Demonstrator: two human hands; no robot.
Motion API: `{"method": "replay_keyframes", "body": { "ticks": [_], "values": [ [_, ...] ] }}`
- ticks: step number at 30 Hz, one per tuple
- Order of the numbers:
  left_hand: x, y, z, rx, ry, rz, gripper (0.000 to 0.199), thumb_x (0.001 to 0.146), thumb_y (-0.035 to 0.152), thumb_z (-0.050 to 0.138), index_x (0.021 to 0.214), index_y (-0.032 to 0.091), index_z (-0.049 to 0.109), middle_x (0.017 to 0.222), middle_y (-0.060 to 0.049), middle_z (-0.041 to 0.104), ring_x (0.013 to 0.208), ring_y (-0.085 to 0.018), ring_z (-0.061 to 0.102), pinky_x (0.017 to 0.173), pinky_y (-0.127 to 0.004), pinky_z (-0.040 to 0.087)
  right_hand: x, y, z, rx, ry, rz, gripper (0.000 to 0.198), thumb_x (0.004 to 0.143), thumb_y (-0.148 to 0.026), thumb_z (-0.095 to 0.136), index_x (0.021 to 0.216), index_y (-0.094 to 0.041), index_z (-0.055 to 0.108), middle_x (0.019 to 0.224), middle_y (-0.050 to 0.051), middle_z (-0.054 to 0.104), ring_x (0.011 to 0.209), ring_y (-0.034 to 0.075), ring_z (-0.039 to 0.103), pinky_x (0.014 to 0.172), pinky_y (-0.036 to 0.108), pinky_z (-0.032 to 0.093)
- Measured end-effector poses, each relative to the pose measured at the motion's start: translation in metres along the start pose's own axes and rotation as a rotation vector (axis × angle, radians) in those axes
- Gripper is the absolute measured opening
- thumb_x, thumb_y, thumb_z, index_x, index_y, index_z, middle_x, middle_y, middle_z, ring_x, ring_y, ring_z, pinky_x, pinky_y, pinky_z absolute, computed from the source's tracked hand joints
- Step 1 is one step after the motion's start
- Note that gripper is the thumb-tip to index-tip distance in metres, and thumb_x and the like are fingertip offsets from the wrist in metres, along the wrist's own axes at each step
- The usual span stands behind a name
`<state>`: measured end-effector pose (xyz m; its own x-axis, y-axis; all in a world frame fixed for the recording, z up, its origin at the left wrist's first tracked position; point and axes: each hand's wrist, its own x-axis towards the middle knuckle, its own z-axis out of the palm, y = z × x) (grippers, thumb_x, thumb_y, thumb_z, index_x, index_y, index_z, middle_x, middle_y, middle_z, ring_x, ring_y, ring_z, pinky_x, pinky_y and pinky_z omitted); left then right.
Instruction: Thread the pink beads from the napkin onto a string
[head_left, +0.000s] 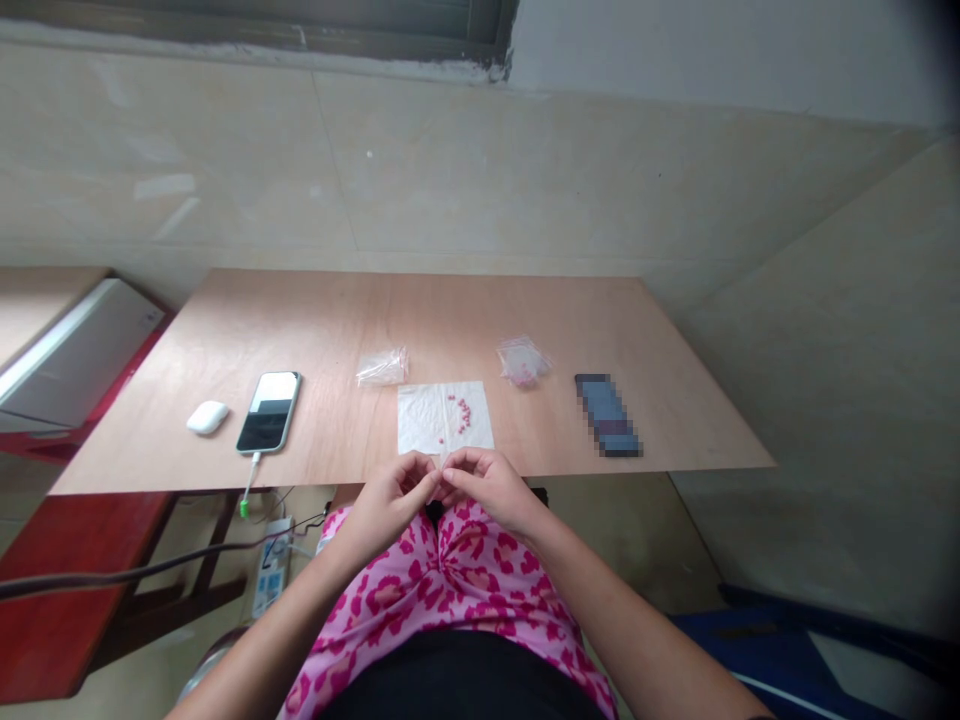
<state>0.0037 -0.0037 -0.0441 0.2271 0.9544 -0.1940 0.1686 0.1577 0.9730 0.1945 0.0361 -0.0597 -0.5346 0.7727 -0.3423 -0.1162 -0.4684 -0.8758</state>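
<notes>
My left hand (405, 492) and my right hand (484, 482) meet at the table's front edge, above my lap. Thumb and fingers of each are pinched together, tips almost touching. Whatever they hold is too small to make out. Just beyond them lies a white paper napkin (420, 415), its near edge partly behind my fingers. Small pinkish-red beads (464, 412) form a loose curve on its right half, with a single one apart near the bottom. Behind the napkin are a clear plastic bag (383, 367) on the left and clear bags with something pink (523, 362) on the right.
On the wooden table (315, 310), a phone (269, 412) with a white cable (252, 472) and a white earbud case (208, 417) lie left. A dark, pixelated phone (608, 415) lies right. A red bench (82, 590) and a power strip (271, 567) are below left.
</notes>
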Motion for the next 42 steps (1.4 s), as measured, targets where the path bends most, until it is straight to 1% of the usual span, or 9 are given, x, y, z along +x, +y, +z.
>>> {"method": "replay_keyframes", "body": {
  "ticks": [5, 12, 16, 20, 24, 28, 33, 38, 42],
  "values": [
    [0.000, -0.002, -0.003, 0.146, -0.009, 0.009, 0.028, 0.101, 0.041, 0.057, 0.087, 0.017, 0.065, 0.079, -0.003, 0.067, 0.073, -0.017, 0.059, 0.067, -0.027, 0.044, -0.001, 0.001, -0.001, -0.126, -0.012, -0.041, 0.036, 0.083, -0.049, 0.081, 0.088, -0.016, 0.070, 0.082, 0.005, 0.074, 0.077, 0.019, 0.072, 0.077, 0.033, 0.058],
    [0.000, -0.003, -0.001, 0.238, 0.030, 0.016, 0.026, 0.098, 0.034, 0.058, 0.078, 0.018, 0.061, 0.070, 0.000, 0.062, 0.065, -0.015, 0.053, 0.060, -0.025, 0.040, -0.001, 0.002, 0.001, -0.270, 0.019, -0.082, 0.015, 0.084, -0.029, 0.073, 0.080, -0.017, 0.065, 0.073, 0.001, 0.069, 0.069, 0.016, 0.065, 0.070, 0.029, 0.052],
    [-0.002, -0.005, -0.002, 0.194, -0.020, 0.016, 0.026, 0.099, 0.036, 0.058, 0.084, 0.017, 0.067, 0.075, -0.003, 0.069, 0.068, -0.017, 0.060, 0.064, -0.026, 0.043, -0.003, 0.002, 0.004, -0.226, -0.008, -0.062, 0.024, 0.087, -0.038, 0.073, 0.079, -0.018, 0.061, 0.070, 0.001, 0.067, 0.067, 0.017, 0.065, 0.067, 0.030, 0.052],
    [-0.004, 0.002, -0.003, 0.178, -0.066, 0.052, 0.025, 0.101, 0.037, 0.058, 0.094, 0.017, 0.072, 0.085, -0.005, 0.073, 0.078, -0.019, 0.065, 0.071, -0.028, 0.048, -0.003, 0.004, 0.004, -0.185, -0.047, -0.035, 0.040, 0.080, -0.049, 0.083, 0.081, -0.020, 0.056, 0.070, 0.000, 0.067, 0.066, 0.016, 0.065, 0.066, 0.028, 0.051],
    [-0.005, 0.010, -0.004, 0.158, -0.093, 0.077, 0.031, 0.105, 0.039, 0.052, 0.094, 0.018, 0.072, 0.087, -0.005, 0.074, 0.082, -0.021, 0.066, 0.078, -0.030, 0.049, -0.002, 0.006, 0.002, -0.135, -0.098, -0.014, 0.041, 0.086, -0.056, 0.076, 0.081, -0.019, 0.059, 0.070, 0.001, 0.068, 0.065, 0.016, 0.066, 0.066, 0.028, 0.053],
    [-0.003, 0.007, -0.004, 0.121, -0.065, 0.042, 0.033, 0.104, 0.041, 0.051, 0.090, 0.018, 0.069, 0.082, -0.005, 0.072, 0.079, -0.020, 0.066, 0.076, -0.030, 0.050, -0.002, 0.003, 0.002, -0.124, -0.106, -0.010, 0.039, 0.087, -0.054, 0.075, 0.079, -0.018, 0.062, 0.071, 0.002, 0.070, 0.068, 0.017, 0.069, 0.069, 0.030, 0.055],
    [-0.001, 0.003, -0.003, 0.104, -0.008, 0.006, 0.035, 0.102, 0.044, 0.054, 0.081, 0.018, 0.064, 0.075, -0.003, 0.067, 0.072, -0.019, 0.061, 0.070, -0.029, 0.048, -0.005, 0.000, 0.003, -0.264, -0.106, -0.096, 0.031, 0.093, -0.045, 0.069, 0.078, -0.018, 0.067, 0.077, 0.004, 0.072, 0.074, 0.018, 0.068, 0.074, 0.031, 0.055],
    [-0.003, 0.005, -0.005, 0.094, -0.073, -0.013, 0.035, 0.100, 0.046, 0.059, 0.080, 0.018, 0.062, 0.074, -0.001, 0.062, 0.070, -0.017, 0.057, 0.067, -0.027, 0.045, -0.007, 0.002, 0.003, -0.317, -0.069, -0.113, 0.029, 0.093, -0.043, 0.069, 0.078, -0.018, 0.067, 0.076, 0.003, 0.069, 0.072, 0.017, 0.064, 0.072, 0.030, 0.052],
    [-0.005, 0.010, -0.008, 0.009, -0.156, -0.045, 0.037, 0.099, 0.049, 0.060, 0.081, 0.017, 0.062, 0.075, -0.001, 0.061, 0.070, -0.016, 0.056, 0.067, -0.027, 0.045, -0.009, -0.003, 0.002, -0.277, -0.119, -0.109, 0.035, 0.092, -0.049, 0.070, 0.079, -0.018, 0.067, 0.077, 0.003, 0.069, 0.073, 0.017, 0.064, 0.072, 0.029, 0.052]
  ]
}}
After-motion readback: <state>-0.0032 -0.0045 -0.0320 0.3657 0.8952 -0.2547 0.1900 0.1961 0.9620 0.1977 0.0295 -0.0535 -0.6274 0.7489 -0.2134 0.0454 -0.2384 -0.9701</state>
